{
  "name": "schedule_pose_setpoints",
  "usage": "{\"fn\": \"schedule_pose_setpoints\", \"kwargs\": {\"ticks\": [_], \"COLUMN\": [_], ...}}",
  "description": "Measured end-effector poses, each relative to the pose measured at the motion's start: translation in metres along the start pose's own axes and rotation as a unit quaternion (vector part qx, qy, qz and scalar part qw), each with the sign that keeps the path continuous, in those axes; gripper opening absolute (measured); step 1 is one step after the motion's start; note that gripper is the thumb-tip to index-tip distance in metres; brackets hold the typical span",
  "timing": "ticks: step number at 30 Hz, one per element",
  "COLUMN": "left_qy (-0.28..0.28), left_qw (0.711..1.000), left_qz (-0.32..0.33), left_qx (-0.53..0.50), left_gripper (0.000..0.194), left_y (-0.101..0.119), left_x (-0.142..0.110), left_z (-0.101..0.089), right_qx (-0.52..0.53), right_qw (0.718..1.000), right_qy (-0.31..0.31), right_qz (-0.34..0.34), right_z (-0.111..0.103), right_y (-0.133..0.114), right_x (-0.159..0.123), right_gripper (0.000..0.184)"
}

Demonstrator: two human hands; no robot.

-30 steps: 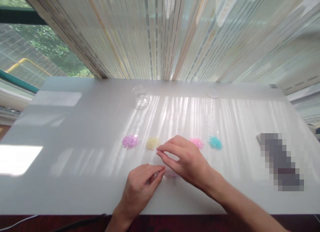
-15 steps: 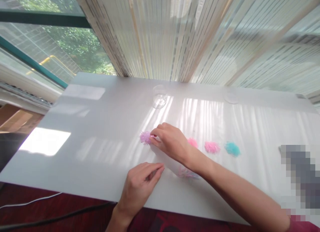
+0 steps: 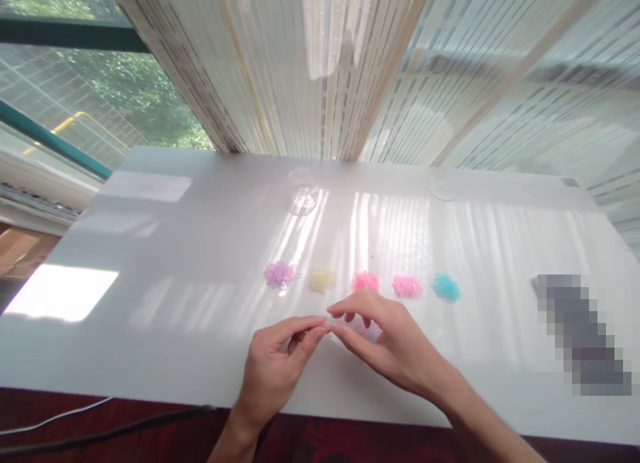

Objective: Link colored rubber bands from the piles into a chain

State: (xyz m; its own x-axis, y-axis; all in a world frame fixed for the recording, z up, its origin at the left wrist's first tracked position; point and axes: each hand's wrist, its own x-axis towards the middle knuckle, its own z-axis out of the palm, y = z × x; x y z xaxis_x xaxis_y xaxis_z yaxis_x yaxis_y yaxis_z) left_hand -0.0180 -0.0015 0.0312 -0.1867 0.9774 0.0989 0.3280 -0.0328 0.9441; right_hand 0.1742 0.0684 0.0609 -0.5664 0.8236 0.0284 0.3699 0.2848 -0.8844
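Note:
My left hand (image 3: 277, 366) is pinched closed above the table's near side; what sits between its thumb and forefinger is too small to make out. Fingertip to fingertip with it, my right hand (image 3: 385, 340) has its thumb and forefinger apart, with nothing visible held. Beyond the hands lies a row of small heaps that look like tiny rubber bands: a purple heap (image 3: 280, 274), a pale yellow heap (image 3: 323, 279), a coral heap (image 3: 365, 281), a pink heap (image 3: 407, 286) and a teal heap (image 3: 446, 286). A mixed-colour heap (image 3: 369, 329) shows partly behind my right fingers.
On the white table (image 3: 200, 250), a clear round container (image 3: 304, 200) stands toward the back, and a clear flat disc (image 3: 443, 188) lies farther right. A blurred-out dark object (image 3: 583, 333) is at the right. A striped curtain (image 3: 310, 83) hangs behind the table.
My right hand has moved from the purple heap back to my left fingertips, uncovering the yellow heap. My left hand keeps its pinch. The view has shifted slightly right.

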Motion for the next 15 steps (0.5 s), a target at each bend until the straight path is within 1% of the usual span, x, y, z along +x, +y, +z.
{"fn": "schedule_pose_setpoints", "kwargs": {"ticks": [2, 4, 10, 12, 15], "left_qy": [-0.02, -0.038, -0.062, -0.069, -0.083], "left_qw": [1.0, 0.998, 0.979, 0.973, 0.971], "left_qz": [0.018, 0.047, 0.182, 0.201, 0.206], "left_qx": [-0.004, 0.002, 0.07, 0.085, 0.093], "left_gripper": [0.009, 0.009, 0.008, 0.01, 0.012], "left_y": [0.003, 0.005, 0.011, 0.012, 0.012], "left_x": [0.001, 0.002, 0.006, 0.006, 0.005], "left_z": [0.004, 0.008, 0.014, 0.016, 0.018], "right_qx": [0.032, 0.051, 0.062, 0.065, 0.07], "right_qw": [0.999, 0.998, 0.995, 0.995, 0.995], "right_qy": [0.006, 0.021, 0.05, 0.054, 0.056], "right_qz": [0.031, 0.04, 0.055, 0.052, 0.043], "right_z": [-0.002, -0.004, -0.008, -0.009, -0.01], "right_y": [-0.001, -0.001, 0.004, 0.006, 0.008], "right_x": [-0.009, -0.016, -0.029, -0.032, -0.034], "right_gripper": [0.012, 0.011, 0.008, 0.008, 0.008]}}
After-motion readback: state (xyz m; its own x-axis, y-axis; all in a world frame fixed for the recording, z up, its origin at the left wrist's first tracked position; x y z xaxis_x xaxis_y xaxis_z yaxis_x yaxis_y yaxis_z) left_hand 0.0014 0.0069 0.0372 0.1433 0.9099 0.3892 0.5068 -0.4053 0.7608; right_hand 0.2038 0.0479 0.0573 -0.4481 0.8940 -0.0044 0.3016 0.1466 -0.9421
